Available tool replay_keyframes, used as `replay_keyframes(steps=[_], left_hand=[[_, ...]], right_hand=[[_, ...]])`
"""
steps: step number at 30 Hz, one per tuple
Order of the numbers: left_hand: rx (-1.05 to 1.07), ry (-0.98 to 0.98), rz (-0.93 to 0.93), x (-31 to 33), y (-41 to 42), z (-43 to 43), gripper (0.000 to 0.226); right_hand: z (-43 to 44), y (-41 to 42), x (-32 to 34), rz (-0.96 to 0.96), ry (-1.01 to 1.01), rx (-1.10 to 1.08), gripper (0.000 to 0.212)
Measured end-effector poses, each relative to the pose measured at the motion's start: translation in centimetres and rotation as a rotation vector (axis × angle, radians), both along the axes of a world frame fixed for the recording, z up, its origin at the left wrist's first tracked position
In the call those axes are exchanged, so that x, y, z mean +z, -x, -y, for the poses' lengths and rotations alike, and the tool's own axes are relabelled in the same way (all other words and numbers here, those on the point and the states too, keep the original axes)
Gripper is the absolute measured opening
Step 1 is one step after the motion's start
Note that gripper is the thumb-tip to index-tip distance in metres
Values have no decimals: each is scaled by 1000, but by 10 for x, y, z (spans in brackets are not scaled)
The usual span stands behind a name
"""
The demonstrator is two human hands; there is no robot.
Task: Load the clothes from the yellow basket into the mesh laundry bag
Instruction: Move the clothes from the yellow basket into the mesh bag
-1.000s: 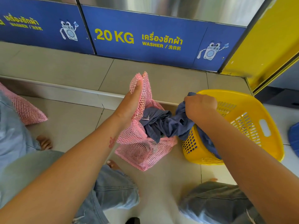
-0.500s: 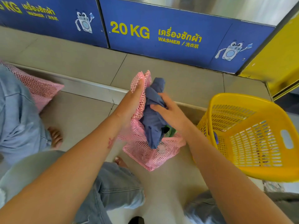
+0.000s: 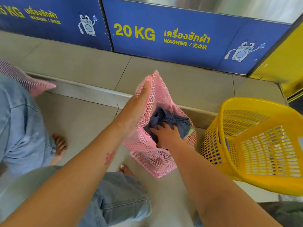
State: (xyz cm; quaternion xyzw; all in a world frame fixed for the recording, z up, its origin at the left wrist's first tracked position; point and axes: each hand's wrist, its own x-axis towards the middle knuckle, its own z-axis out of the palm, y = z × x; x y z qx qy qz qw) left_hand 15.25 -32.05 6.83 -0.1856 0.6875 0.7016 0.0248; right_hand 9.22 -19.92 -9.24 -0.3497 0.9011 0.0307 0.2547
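Note:
A pink mesh laundry bag (image 3: 154,154) stands on the tiled floor in the middle of the view, its mouth held up and open. My left hand (image 3: 136,110) grips the bag's left rim. My right hand (image 3: 167,135) is down inside the bag's mouth, fingers spread and pressing on a grey-blue garment (image 3: 170,120). A green bit of cloth shows at the bag's right side. The yellow basket (image 3: 255,145) stands to the right, tilted toward me; only a dark blue patch shows through its slotted left wall.
Blue washer panels (image 3: 164,35) run along the back above a raised tiled step (image 3: 88,94). Another person in light denim, with a second pink mesh bag (image 3: 32,82), stands at the left. My knees in jeans fill the bottom. A yellow panel (image 3: 282,63) is at right.
My right hand carried the grey-blue garment from the yellow basket over to the pink bag and pushed it down inside. My left hand kept hold of the bag's rim.

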Motion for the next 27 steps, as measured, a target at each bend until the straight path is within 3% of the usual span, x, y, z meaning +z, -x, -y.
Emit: replay_keyframes(steps=[9, 13, 16, 21, 23, 27], left_hand=[[24, -16, 96, -18, -1, -19, 76], [34, 27, 115, -23, 4, -34, 90], [21, 92, 151, -21, 9, -49, 86], [-29, 125, 155, -22, 20, -74, 69], [-63, 119, 125, -26, 25, -82, 69], [-84, 183, 172, -42, 39, -96, 88]], right_hand=[[-52, -9, 54, -119, 300, -28, 67], [-94, -5, 102, -214, 552, -236, 58], [-138, 10, 123, -281, 639, -471, 56], [-208, 34, 100, -215, 466, -805, 65], [-221, 40, 81, -142, 310, -830, 68], [-227, 54, 41, -27, 78, -786, 69]])
